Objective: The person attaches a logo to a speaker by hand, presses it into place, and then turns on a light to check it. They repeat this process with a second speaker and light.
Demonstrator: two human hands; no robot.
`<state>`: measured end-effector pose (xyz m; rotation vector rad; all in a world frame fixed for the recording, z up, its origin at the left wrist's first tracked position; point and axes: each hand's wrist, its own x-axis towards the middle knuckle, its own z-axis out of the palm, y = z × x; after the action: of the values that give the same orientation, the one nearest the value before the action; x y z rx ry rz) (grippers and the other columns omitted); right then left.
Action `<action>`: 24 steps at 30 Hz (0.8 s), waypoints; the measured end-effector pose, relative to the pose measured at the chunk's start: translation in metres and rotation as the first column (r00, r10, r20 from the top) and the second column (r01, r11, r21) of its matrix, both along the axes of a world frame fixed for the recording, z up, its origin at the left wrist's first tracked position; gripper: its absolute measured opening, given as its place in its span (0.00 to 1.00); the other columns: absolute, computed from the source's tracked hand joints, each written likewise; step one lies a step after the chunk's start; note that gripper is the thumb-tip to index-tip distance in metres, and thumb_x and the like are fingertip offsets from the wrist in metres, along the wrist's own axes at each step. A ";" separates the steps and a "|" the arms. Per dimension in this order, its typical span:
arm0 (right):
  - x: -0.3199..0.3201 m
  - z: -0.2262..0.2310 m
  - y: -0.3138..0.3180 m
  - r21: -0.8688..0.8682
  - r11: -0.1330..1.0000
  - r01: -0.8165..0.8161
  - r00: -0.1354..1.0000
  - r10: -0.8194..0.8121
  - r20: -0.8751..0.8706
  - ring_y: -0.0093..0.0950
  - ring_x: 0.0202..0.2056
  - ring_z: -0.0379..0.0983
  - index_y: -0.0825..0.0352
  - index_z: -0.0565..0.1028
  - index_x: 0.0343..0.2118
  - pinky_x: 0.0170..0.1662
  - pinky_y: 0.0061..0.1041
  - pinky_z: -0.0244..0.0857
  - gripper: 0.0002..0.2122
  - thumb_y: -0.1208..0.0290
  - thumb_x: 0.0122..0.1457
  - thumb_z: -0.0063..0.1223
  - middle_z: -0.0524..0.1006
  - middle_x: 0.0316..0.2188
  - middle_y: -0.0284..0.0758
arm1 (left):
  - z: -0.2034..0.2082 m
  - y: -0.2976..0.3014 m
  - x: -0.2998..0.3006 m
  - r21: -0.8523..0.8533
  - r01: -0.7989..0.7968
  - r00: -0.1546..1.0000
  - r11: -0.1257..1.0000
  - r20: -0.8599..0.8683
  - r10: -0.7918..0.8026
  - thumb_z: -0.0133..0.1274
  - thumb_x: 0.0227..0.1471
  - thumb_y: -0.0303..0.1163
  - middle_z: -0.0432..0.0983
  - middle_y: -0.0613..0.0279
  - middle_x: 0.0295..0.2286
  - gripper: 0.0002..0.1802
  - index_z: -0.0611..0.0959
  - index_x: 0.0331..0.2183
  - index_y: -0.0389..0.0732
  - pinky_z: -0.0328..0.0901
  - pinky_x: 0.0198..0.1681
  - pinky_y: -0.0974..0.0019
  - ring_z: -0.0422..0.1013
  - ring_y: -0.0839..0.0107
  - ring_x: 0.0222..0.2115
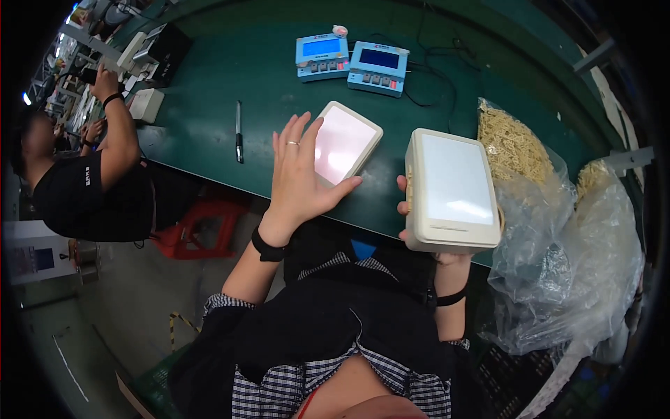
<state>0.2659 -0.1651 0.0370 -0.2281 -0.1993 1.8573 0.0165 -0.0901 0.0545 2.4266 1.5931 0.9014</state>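
Observation:
My right hand grips a thick cream-coloured box-shaped device with a white front panel, holding it up near the table's front edge. Its fingers wrap round the left side; the palm is mostly hidden under the device. My left hand, with a ring on one finger, has its fingers apart. It reaches over the left edge of a second cream device with a glossy white panel, which lies tilted on the green table. Whether the fingers touch that panel I cannot tell.
Two light-blue instruments with screens and buttons stand at the back, cables behind them. A pen lies left of my left hand. At right are clear plastic bags of small cream parts. A co-worker sits left, near a red stool.

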 end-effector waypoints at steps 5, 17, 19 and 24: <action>-0.007 -0.003 0.007 0.300 0.943 -0.146 0.673 0.317 -0.669 0.49 0.56 0.56 0.56 0.46 0.67 0.51 0.71 0.54 0.32 0.52 0.63 0.40 0.41 0.64 0.44 | 0.023 -0.009 0.023 -0.033 0.333 0.910 0.942 0.274 -0.311 0.65 0.39 0.43 0.65 0.45 0.52 0.41 0.70 0.53 0.35 0.53 0.59 0.50 0.62 0.48 0.54; -0.014 0.004 -0.032 0.196 0.980 0.030 0.880 0.067 -0.470 0.47 0.48 0.64 0.61 0.47 0.66 0.37 0.58 0.71 0.34 0.50 0.63 0.42 0.51 0.61 0.49 | 0.020 -0.025 0.089 -0.189 0.961 0.148 0.200 0.968 0.204 0.63 0.43 0.34 0.64 0.52 0.54 0.48 0.55 0.60 0.35 0.60 0.57 0.61 0.63 0.63 0.55; -0.023 -0.003 -0.044 0.079 0.986 0.146 0.931 -0.110 -0.349 0.47 0.44 0.68 0.65 0.49 0.64 0.30 0.51 0.75 0.33 0.49 0.63 0.41 0.56 0.59 0.50 | 0.018 -0.024 0.086 -0.183 0.965 0.147 0.189 0.971 0.189 0.64 0.42 0.33 0.66 0.52 0.52 0.48 0.57 0.59 0.34 0.62 0.55 0.61 0.64 0.64 0.53; -0.025 0.002 -0.043 0.104 0.993 -0.060 0.969 0.083 -0.233 0.43 0.44 0.67 0.66 0.51 0.63 0.33 0.51 0.75 0.33 0.48 0.62 0.39 0.60 0.56 0.47 | 0.007 -0.014 0.071 -0.135 0.991 0.136 -0.019 0.984 0.117 0.67 0.39 0.32 0.73 0.53 0.45 0.44 0.63 0.55 0.33 0.67 0.49 0.63 0.71 0.66 0.45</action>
<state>0.2411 -0.2080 0.0394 0.0692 -0.1326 1.9234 0.0877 -0.1045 0.0611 0.9508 0.1153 0.4644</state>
